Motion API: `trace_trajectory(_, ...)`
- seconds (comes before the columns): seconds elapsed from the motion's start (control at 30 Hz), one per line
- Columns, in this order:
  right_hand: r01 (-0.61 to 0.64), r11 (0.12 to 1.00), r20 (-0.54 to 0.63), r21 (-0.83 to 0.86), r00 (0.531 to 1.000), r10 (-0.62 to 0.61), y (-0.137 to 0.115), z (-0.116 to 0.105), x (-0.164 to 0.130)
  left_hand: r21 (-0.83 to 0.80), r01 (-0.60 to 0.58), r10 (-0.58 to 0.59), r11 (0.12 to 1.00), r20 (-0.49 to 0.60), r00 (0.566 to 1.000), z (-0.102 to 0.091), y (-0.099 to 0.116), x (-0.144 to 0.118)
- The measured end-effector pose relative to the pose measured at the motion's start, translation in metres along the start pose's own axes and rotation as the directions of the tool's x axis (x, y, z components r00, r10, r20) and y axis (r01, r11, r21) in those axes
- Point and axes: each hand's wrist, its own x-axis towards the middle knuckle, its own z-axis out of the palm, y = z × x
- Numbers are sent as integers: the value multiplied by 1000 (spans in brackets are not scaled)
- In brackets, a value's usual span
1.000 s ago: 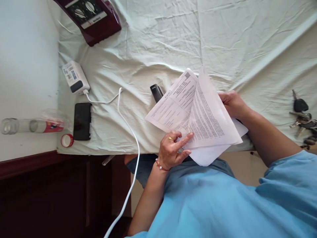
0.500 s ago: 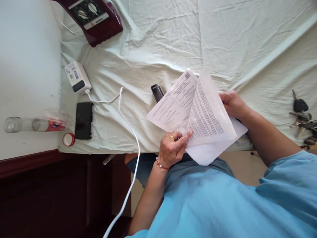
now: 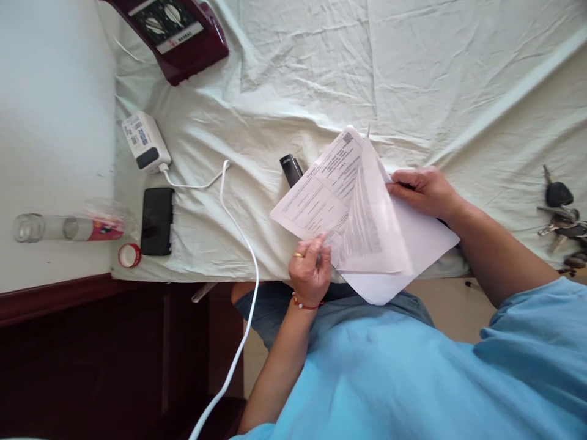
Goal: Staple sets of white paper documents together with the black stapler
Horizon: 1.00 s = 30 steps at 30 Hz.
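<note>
A stack of printed papers (image 3: 316,198) is held at a slant over the table's near edge, with a form and a QR code on the left sheet. One page (image 3: 378,226) curls over the middle, its print blurred by motion. My right hand (image 3: 424,190) grips the stack's right side, thumb on top, its other fingers partly hidden. At the near left edge, my left hand (image 3: 312,269) has its fingers curled closed on the papers' border. Partly under the far left edge lies a small black object (image 3: 291,170).
A pale cloth covers the table (image 3: 298,79). On the left are a white charger box (image 3: 145,140) with a white cable (image 3: 254,263), a black phone (image 3: 156,221), a glass bottle (image 3: 68,228) and a red-rimmed cap (image 3: 129,255). Keys (image 3: 559,211) lie right; a maroon appliance (image 3: 183,36) stands behind.
My left hand has drawn back leftward from the lifted page to the stack's near edge. The page has swung down and left. My right hand has shifted slightly left along the papers.
</note>
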Motion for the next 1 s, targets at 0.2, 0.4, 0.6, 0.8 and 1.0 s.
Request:
trace_trajectory(0.2, -7, 999, -9, -36, 1000, 7, -5, -1, 2, 90, 350, -318, 932, -255, 913, 7, -6, -2)
trace_trajectory(0.4, -15, 999, 14, -36, 1000, 16, -4, -1, 1, 77, 334, -310, 939, -228, 923, 8, -12, -4)
trace_trajectory(0.6, -7, 999, 10, -38, 1000, 8, -3, -1, 1, 41, 326, -311, 945, -203, 928, 8, -9, -6)
trace_trajectory(0.8, -17, 999, 17, -35, 1000, 18, -4, -1, 0, 53, 330, -318, 942, -166, 933, 5, -10, -7)
trace_trajectory(1.0, -15, 999, 17, -47, 1000, 16, -3, -1, 1, 51, 364, -352, 930, -158, 923, 7, -10, -9)
